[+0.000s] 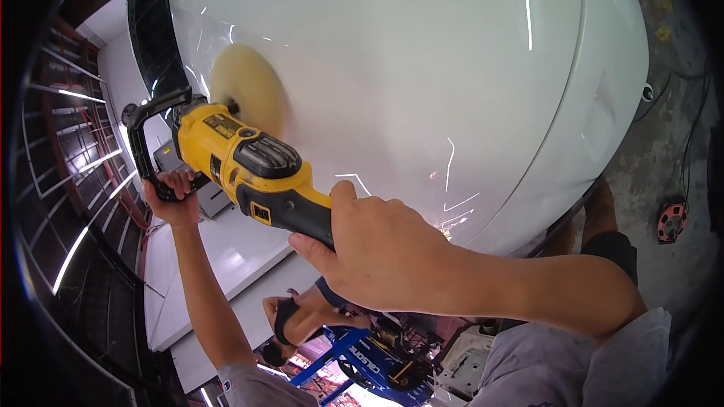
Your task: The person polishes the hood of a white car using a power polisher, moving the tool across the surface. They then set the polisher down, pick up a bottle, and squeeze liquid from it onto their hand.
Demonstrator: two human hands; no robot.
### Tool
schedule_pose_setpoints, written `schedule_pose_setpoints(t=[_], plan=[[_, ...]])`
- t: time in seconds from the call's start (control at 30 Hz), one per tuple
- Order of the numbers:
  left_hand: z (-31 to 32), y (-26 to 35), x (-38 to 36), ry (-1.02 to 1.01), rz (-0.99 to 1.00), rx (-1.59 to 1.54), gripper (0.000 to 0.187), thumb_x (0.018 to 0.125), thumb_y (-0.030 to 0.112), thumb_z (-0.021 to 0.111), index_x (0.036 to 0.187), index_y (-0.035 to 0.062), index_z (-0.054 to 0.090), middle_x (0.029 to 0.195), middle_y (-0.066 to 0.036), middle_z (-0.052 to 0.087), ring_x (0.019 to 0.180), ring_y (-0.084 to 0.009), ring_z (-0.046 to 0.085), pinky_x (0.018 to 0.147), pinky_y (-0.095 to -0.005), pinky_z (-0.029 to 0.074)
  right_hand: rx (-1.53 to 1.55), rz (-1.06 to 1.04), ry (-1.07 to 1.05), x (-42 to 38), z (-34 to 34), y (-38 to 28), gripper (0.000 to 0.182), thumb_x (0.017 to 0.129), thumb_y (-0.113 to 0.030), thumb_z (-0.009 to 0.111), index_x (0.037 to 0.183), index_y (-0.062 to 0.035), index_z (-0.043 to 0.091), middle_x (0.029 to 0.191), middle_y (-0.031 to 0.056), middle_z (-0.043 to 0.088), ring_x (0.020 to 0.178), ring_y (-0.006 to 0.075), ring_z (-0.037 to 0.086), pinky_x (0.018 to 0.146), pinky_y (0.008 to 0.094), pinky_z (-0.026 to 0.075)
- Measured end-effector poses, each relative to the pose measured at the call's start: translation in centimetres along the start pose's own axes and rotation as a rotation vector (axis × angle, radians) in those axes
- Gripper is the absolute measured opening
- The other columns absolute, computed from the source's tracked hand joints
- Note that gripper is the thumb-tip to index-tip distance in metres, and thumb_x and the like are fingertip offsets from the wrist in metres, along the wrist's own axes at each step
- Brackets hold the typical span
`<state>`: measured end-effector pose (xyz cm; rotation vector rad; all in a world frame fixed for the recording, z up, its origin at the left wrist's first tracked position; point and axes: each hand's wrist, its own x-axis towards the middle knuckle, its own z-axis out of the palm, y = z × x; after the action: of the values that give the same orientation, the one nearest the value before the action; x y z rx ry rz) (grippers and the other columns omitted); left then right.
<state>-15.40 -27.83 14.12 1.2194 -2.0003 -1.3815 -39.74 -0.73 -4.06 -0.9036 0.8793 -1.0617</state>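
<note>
A yellow-and-black power polisher (260, 154) lies across the left half of the view. Its round yellow foam pad (253, 94) sits against a glossy white car panel (422, 83). My left hand (173, 194) is closed round the black loop handle (139, 139) near the polisher's head. Around the rear grip, my right hand (381, 245) is wrapped with the thumb along the near side. Light streaks reflect off the panel about the pad, and the pad's face is hidden against the paint.
Another person (305, 320) is in the background below the polisher, near a blue object with white lettering (366, 358). A red-and-black cable reel (671, 220) lies on the concrete floor (641, 173), with dark cable near it. A dark window (154, 30) borders the panel.
</note>
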Motion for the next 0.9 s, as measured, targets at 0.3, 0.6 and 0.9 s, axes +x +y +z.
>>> schedule_pose_setpoints(t=[0.3,0.6,0.9], plan=[[-1.4,-0.8,-1.6,0.142,-0.047,-0.014,0.05,0.092,0.051,0.045,0.065,0.0088,0.05,0.048,-0.002,0.038,0.053,-0.016,0.039,0.071,-0.0336,0.037,-0.004,0.023,-0.062,2.3,-1.0,-0.2,0.045,0.091,-0.035,0.053,0.096,0.0095,0.048,0.071,0.0209,0.062,0.066,0.0353,0.067,0.061,0.0399,0.055],[2.0,-0.3,-2.6,0.17,-0.006,0.008,0.049,0.091,0.051,0.045,0.065,0.0097,0.047,0.048,-0.001,0.036,0.054,-0.0145,0.038,0.07,-0.0335,0.036,-0.064,0.045,-0.041,-0.9,-2.3,0.0,0.045,0.09,-0.037,0.055,0.092,0.0078,0.048,0.066,0.0191,0.061,0.061,0.0362,0.065,0.056,0.0408,0.053],[10.9,-2.6,-9.8,0.035,0.113,0.084,0.05,0.088,0.056,0.048,0.069,0.0097,0.045,0.048,0.0,0.038,0.053,-0.0159,0.04,0.066,-0.0336,0.035,-0.126,0.091,0.068,-12.0,-1.7,5.5,0.053,0.085,-0.04,0.063,0.108,0.0036,0.045,0.064,0.0182,0.061,0.054,0.0351,0.063,0.049,0.0395,0.051]])
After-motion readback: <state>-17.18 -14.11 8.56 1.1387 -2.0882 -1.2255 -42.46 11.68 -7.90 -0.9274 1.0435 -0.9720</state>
